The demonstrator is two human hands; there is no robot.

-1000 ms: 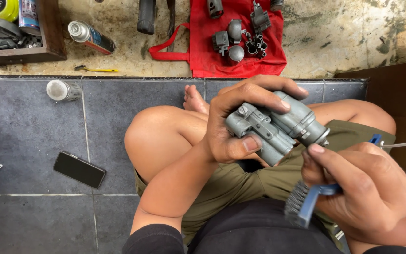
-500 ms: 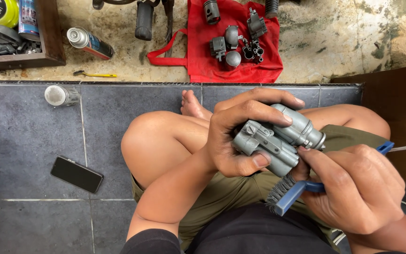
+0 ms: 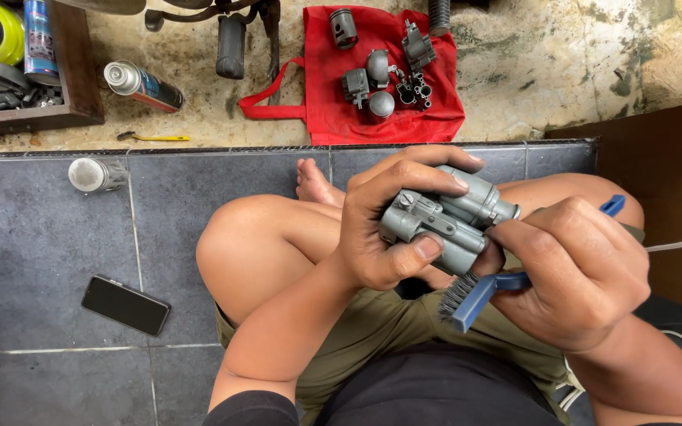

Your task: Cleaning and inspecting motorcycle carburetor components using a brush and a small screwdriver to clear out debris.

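Note:
My left hand grips a grey metal carburetor body above my crossed legs, thumb pressed on its near side and fingers wrapped over the top. My right hand holds a blue-handled brush with dark bristles; the bristle end sits just below the carburetor's lower edge. The handle's tip sticks out past my right knuckles.
A red cloth bag with several small grey engine parts lies on the concrete ahead. Two spray cans, a yellow tool, a black phone and a wooden tray are at the left. A brown board stands on the right.
My right hand has brought the brush up under the carburetor, and my left hand has turned the part a little. The view has shifted slightly.

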